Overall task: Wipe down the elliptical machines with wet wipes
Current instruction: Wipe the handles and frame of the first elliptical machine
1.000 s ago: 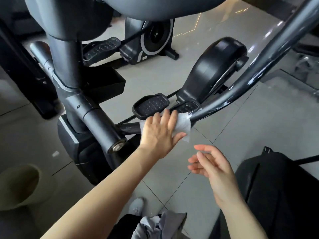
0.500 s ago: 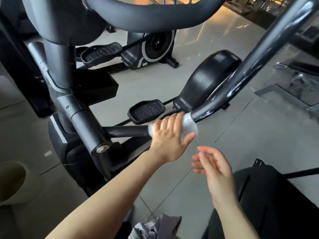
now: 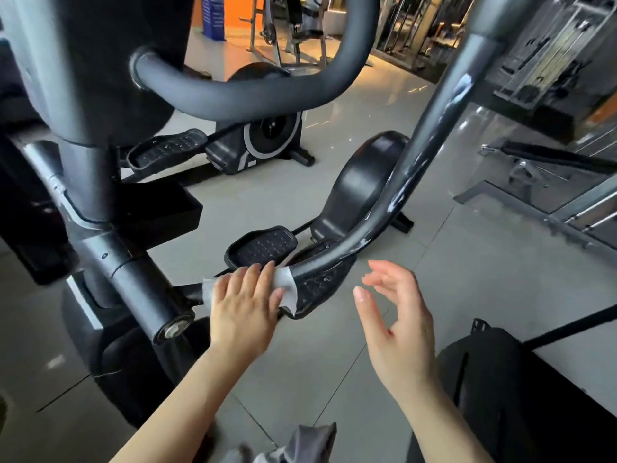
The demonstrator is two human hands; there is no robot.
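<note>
Fingers point(image 3: 253, 279) of the left hand point(image 3: 245, 310) lie nearly straight and close together, pressing a white wet wipe point(image 3: 289, 289) flat over the low end of the elliptical's swing arm point(image 3: 410, 182); the wipe drapes around the bar and hangs a little below it. Beside it, the right hand point(image 3: 397, 325) hovers in the air with its fingers loosely spread and slightly bent, holding nothing and touching nothing. At the lower right sits a black bag point(image 3: 521, 389) on the tiled floor point(image 3: 467, 262). Just beyond the wipe sit the machine's two black pedals point(image 3: 263, 247), the nearer one partly under the bar. Wet streaks shine along the arm above the wipe. Left of the hands stands the machine's upright column point(image 3: 83, 175), with a curved padded handlebar point(image 3: 240, 91) overhead. Farther back stands a second elliptical point(image 3: 267, 138), and behind it weight machines point(image 3: 551, 55).
</note>
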